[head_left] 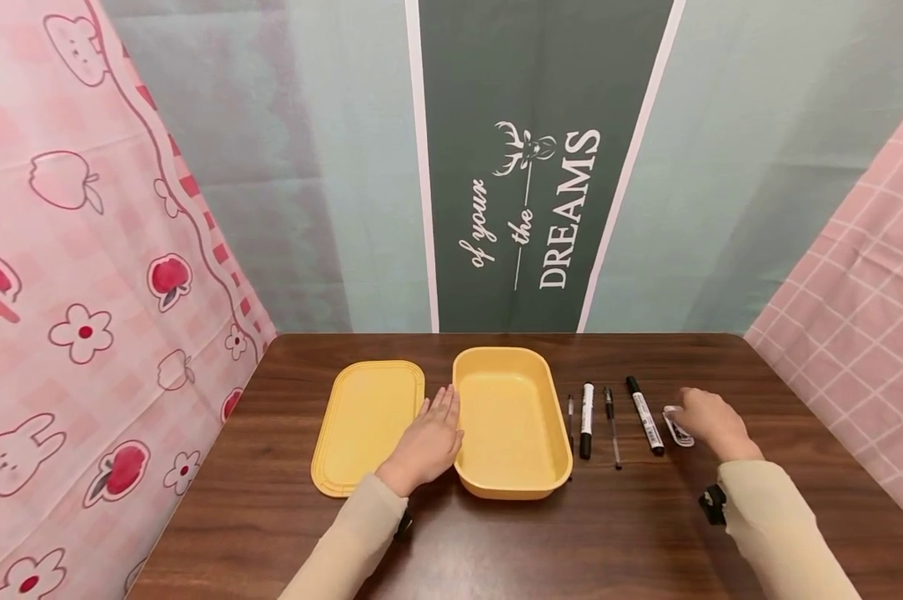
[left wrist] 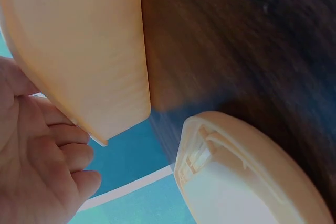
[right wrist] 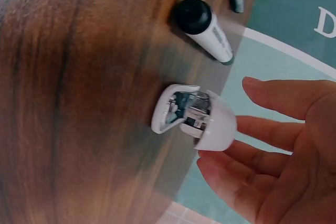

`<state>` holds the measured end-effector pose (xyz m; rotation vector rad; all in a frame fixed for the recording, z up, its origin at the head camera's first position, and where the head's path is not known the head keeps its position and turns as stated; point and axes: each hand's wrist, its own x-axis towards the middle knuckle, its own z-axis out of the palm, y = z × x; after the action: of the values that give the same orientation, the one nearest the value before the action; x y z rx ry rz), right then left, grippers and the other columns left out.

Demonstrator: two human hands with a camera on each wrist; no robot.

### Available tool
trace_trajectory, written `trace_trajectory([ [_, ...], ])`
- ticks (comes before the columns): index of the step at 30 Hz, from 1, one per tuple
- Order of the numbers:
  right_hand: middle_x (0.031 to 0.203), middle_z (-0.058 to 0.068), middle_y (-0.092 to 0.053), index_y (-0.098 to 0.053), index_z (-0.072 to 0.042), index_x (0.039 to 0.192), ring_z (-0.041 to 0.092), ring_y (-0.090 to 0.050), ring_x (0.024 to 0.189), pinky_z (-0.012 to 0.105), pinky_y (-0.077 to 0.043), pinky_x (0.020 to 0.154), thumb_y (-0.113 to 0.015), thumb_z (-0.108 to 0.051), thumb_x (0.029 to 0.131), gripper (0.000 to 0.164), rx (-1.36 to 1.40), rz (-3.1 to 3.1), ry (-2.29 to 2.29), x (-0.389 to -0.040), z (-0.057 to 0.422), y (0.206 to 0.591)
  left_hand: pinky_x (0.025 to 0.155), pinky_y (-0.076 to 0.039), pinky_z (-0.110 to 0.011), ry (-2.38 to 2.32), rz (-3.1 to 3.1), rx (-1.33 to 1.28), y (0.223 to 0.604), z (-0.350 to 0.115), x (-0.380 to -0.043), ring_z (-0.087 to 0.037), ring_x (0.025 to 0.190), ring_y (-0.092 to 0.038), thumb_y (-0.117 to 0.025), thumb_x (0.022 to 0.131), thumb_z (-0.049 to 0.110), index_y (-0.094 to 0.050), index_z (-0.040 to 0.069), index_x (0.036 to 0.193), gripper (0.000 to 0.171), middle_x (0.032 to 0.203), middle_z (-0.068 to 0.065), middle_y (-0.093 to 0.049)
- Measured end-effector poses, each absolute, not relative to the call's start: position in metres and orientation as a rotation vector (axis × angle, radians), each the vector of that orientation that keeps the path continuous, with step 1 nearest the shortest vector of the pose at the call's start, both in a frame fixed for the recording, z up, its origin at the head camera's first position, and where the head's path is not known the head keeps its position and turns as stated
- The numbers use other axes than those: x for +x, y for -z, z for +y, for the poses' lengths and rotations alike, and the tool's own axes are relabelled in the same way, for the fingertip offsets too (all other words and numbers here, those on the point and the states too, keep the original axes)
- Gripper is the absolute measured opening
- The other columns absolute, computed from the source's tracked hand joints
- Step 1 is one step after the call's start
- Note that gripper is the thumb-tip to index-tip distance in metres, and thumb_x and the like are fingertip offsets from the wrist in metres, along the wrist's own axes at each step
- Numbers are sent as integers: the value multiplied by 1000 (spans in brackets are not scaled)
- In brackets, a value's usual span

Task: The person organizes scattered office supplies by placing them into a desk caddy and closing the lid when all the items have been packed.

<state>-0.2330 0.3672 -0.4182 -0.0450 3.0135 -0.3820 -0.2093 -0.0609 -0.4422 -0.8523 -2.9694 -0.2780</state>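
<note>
My left hand (head_left: 430,437) lies with straight fingers against the left rim of a yellow rectangular box (head_left: 509,429). In the left wrist view, its fingertips rest along the rim of the box (left wrist: 86,51). A matching yellow lid (head_left: 372,425) lies flat to the left, partly behind that hand. At the right, my right hand (head_left: 709,423) reaches over a small white case-like item (head_left: 679,428) with dark and clear parts inside. The right wrist view has the fingertips right at the white item (right wrist: 220,127), with the thumb standing apart from it.
Between box and right hand lie a black-and-white marker (head_left: 644,417), a clear pen with a black cap (head_left: 612,429), a white marker (head_left: 587,421) and another thin pen (head_left: 570,407) close by the box wall. Curtains stand behind the brown table (head_left: 481,550) and at both sides.
</note>
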Motion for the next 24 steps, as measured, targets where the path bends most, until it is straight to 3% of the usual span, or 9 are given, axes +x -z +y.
trace_trajectory([
  [13,89,33,-57,-55,12,97,36,-55,70,48,-43,55,-57,-18,88,32,71,2977,409,-233,368,424,110,-24,-46,223,-2951,-840,444,-61,-209,-34,139,-23,-42,100,24,-27,-10,143,57,150,-24,-24],
  [19,79,26,-55,-54,3,81,33,-51,64,46,-41,52,-54,-18,86,22,101,2989,425,-234,368,426,110,-24,-46,222,-2953,-836,445,-61,-209,-34,139,-23,-43,100,24,-27,-10,143,58,150,-24,-25],
  [24,77,25,-54,-53,3,82,33,-49,64,45,-40,51,-52,-17,84,20,127,2991,440,-233,367,429,111,-23,-46,222,-2964,-831,444,-61,-210,-32,140,-21,-42,100,24,-26,-10,144,58,151,-23,-23],
])
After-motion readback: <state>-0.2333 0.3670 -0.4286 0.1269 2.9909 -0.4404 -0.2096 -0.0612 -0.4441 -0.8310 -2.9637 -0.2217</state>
